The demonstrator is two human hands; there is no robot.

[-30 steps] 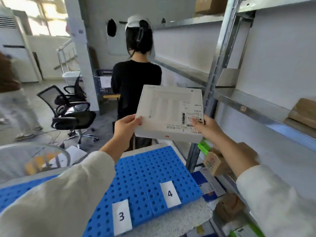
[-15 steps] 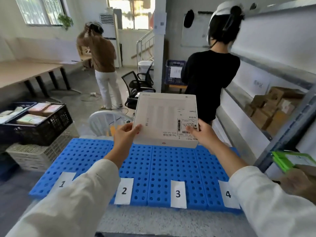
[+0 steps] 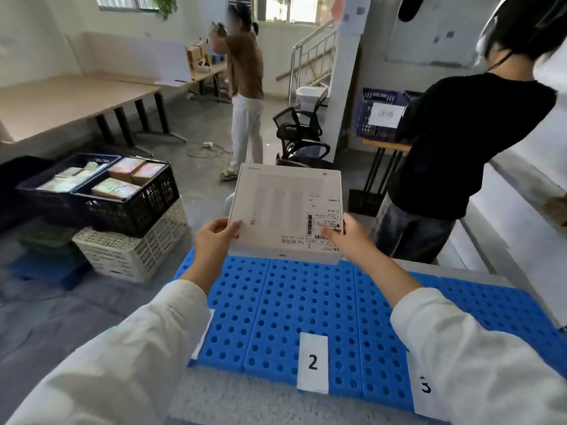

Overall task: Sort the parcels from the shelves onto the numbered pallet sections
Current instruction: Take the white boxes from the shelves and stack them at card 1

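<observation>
A flat white parcel (image 3: pixel 282 207) with a barcode label at its lower right is held up over the far edge of the blue perforated pallet (image 3: pixel 294 302). My left hand (image 3: pixel 214 237) grips its lower left corner. At the lower right corner my right hand (image 3: pixel 346 237) holds it, thumb on the label. White number cards lie on the pallet's near edge: card 2 (image 3: pixel 313 361) in the middle and card 3 (image 3: pixel 425 388), partly hidden by my right sleeve. A card at the left is mostly covered by my left sleeve.
A person in black (image 3: pixel 460 142) stands close at the right beside the shelf edge. Another person in brown (image 3: pixel 245 96) stands further back. Stacked crates (image 3: pixel 122 210) with parcels sit left of the pallet. An office chair (image 3: pixel 300 139) stands behind, tables (image 3: pixel 70 99) at the left.
My view has swung left from the shelves to the pallet. The parcel, still in both hands, now hangs over the pallet's left part, above sections 1 and 2.
</observation>
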